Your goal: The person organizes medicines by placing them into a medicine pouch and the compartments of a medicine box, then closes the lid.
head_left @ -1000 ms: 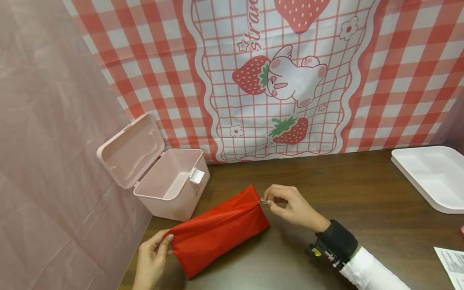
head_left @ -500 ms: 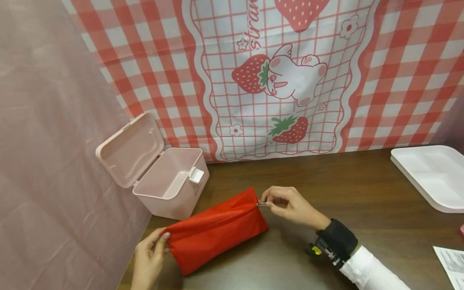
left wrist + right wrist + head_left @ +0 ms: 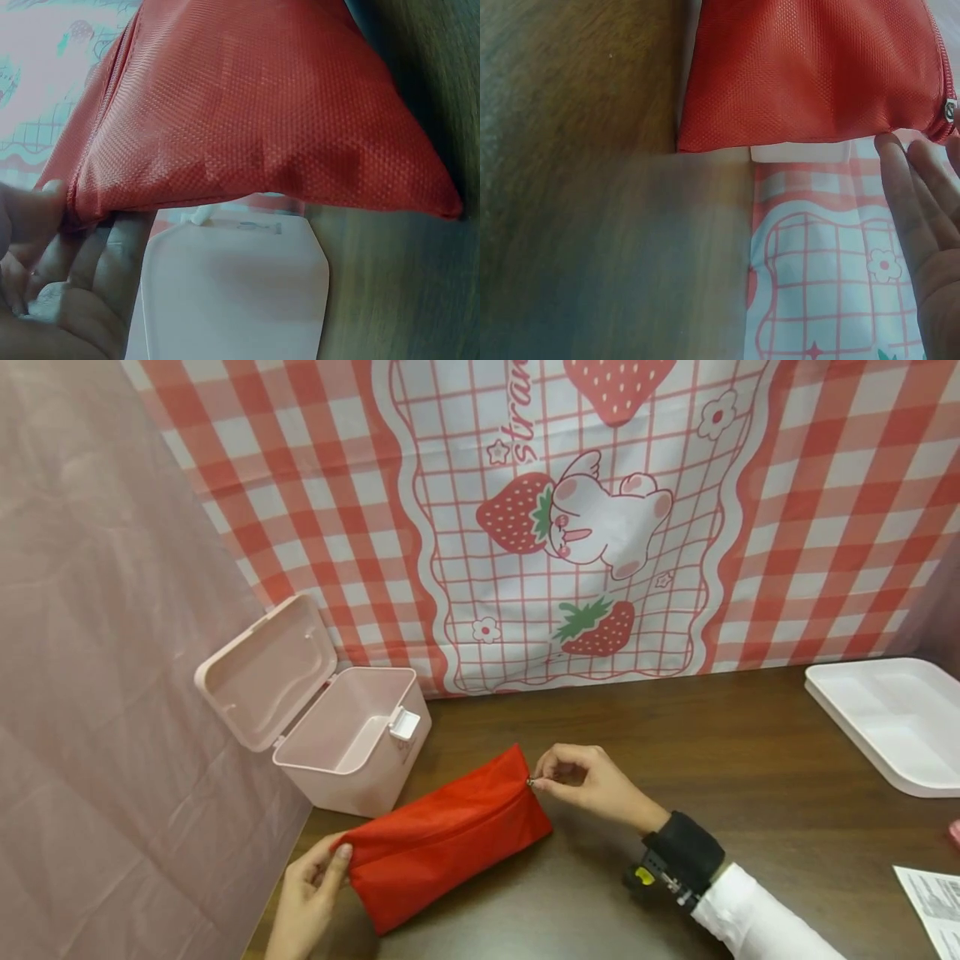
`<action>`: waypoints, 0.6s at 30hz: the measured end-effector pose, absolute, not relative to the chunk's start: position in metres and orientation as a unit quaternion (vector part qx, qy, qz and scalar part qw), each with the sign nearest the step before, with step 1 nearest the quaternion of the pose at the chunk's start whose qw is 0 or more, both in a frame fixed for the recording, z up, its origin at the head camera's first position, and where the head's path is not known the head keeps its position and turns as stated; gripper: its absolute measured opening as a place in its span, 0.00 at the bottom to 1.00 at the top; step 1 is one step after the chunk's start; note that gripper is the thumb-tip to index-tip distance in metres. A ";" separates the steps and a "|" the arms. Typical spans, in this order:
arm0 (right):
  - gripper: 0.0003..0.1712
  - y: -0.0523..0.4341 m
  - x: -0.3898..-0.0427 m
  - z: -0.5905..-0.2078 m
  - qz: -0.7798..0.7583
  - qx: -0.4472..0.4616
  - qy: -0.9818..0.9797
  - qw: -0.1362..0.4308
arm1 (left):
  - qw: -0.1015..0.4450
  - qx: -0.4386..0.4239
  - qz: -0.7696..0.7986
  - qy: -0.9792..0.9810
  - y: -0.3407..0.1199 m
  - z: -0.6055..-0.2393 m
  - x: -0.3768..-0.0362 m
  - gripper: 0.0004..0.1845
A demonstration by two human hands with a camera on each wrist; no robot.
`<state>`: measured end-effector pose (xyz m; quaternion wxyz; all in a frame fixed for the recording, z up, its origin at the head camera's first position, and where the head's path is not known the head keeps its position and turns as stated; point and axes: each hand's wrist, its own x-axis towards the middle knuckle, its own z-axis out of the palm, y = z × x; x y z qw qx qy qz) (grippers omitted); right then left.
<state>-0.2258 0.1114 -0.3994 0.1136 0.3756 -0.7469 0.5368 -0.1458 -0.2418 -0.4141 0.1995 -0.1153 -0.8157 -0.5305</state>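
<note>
Dark table (image 3: 750, 752), gingham behind; beside box (image 3: 352, 739), pouch (image 3: 446, 835) pinned by left hand (image 3: 311, 893) (steadying), zip pull (image 3: 531, 782) pinched by right hand (image 3: 588, 781).

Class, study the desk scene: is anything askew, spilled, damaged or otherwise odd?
Nothing stands out. The red pouch lies intact on the table, held at both ends by the left hand and right hand. The pink box stands upright, lid open.

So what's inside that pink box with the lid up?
The pink box looks empty: only bare pink walls and part of the floor show. Its front wall hides the near part of the floor. The red pouch lies outside it, on the table.
</note>
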 end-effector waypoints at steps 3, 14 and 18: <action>0.08 0.111 -0.232 -0.407 0.522 0.377 -0.758 0.110 | 0.166 -0.106 -0.538 -0.819 -0.243 -0.413 -0.144 0.09; 0.10 0.123 -0.241 -0.405 0.539 0.391 -0.746 0.007 | 0.172 -0.154 -0.567 -0.790 -0.244 -0.417 -0.145 0.12; 0.09 0.128 -0.242 -0.401 0.523 0.422 -0.740 -0.019 | 0.190 -0.147 -0.565 -0.789 -0.243 -0.417 -0.146 0.10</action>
